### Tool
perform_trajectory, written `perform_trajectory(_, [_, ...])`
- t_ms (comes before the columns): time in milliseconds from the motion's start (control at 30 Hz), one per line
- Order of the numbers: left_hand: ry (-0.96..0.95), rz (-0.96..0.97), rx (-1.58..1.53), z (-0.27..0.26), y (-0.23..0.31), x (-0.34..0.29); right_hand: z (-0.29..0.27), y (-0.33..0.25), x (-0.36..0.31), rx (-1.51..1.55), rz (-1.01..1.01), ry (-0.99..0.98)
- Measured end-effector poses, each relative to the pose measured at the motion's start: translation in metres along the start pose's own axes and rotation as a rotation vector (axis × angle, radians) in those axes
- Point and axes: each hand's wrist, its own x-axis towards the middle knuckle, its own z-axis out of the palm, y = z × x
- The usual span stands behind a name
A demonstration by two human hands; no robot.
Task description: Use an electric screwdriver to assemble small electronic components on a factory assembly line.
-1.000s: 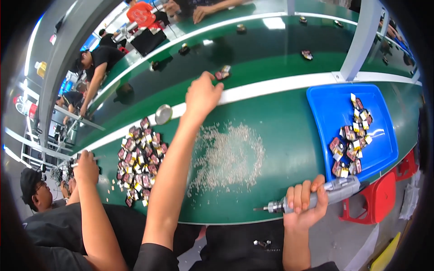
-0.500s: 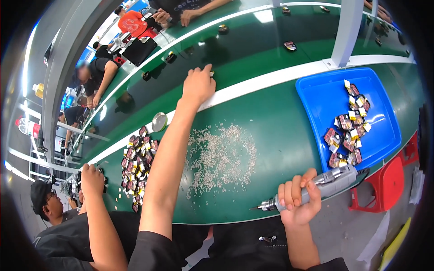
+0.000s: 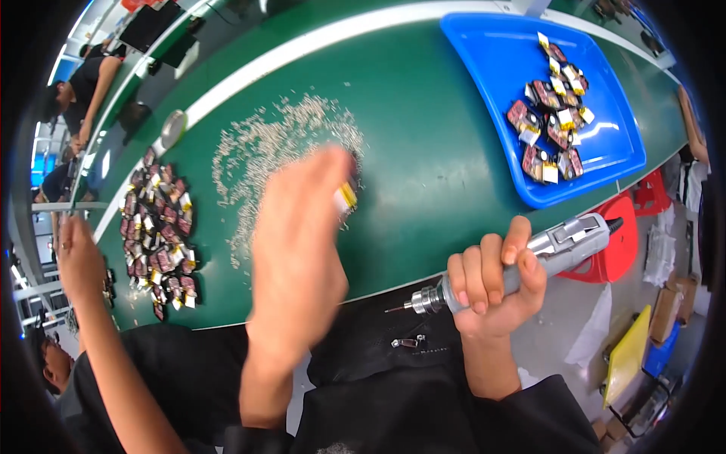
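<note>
- Green tabletop (image 3: 412, 163) has its near edge running across mid-frame and a white rail (image 3: 302, 47) up top; decent open stretch between the scattered silvery bits (image 3: 261, 151) and the blue tray (image 3: 612, 147).
- Left hand (image 3: 299, 234), around centre, is pretty blurry, but the grip looks to be pinching a small module (image 3: 346, 198).
- Right hand (image 3: 495, 284), lower right: grip wrapped around a grey power screwdriver (image 3: 567, 246), bit pointing left, past the near edge.
- Tray's upper right, with a loose bunch of modules (image 3: 546, 92) inside.
- Round tin (image 3: 173, 129), upper left, by the rail; can't tell what's in it. Module heap (image 3: 159, 242) sits just below.
</note>
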Motion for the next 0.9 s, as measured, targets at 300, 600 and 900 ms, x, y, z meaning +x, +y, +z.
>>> perform_trajectory(300, [-0.205, 0.119, -0.029, 0.016, 0.019, -0.045, 0.008, 0.007, -0.028, -0.034, 0.102, -0.033])
perform_trajectory(600, [-0.17, 0.272, 0.03, 0.022, 0.016, -0.034, 0.022, 0.032, -0.04, -0.072, 0.148, 0.186])
perform_trajectory(900, [-0.142, 0.283, 0.013, 0.026, 0.018, -0.04, 0.02, 0.027, -0.032, -0.095, 0.184, 0.289])
